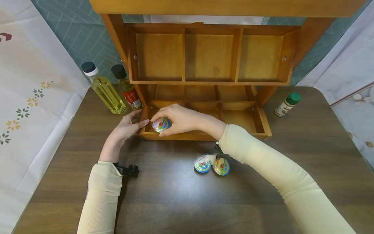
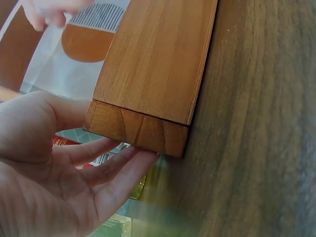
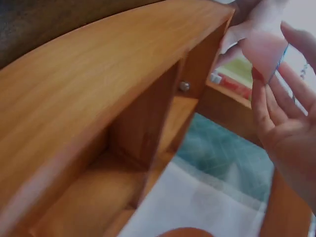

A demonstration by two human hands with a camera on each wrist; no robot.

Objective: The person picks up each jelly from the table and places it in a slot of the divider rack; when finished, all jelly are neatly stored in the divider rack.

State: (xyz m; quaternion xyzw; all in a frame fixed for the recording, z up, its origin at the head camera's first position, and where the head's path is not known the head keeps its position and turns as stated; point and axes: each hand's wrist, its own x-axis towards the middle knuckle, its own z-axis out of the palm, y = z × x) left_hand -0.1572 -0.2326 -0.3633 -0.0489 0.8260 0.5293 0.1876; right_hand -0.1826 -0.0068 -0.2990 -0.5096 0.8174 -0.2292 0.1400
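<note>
"Blue-green herringbone tiling [image 1: 79, 29] backs a brown wood-grain bench [image 1: 163, 201] carrying a varnished two-tier wooden rack [image 1: 211, 83]. What does the head view show?"

"The right hand [image 1: 180, 118] is at the rack's lower left compartment, its fingers pinching a small round cup [image 1: 161, 124] with a shiny, colourful lid. Whether the cup touches the compartment floor, I can't tell."

"And around it?"

"Two more cups [image 1: 202, 163] sit close together nearer on the bench. A tall clear bottle of yellow oil [image 1: 107, 94] and a red-labelled, dark-capped bottle [image 1: 131, 97] stand left of the rack; a green-capped jar [image 1: 287, 104] stands right."

"Left wrist view?"

"The left hand [image 2: 74, 158] grips the rack's left front corner, fingers against its end, thumb on the opposite side."

"Right wrist?"

"Slightly blurred: the cup, pinkish from the side, is between thumb and fingers."
</note>
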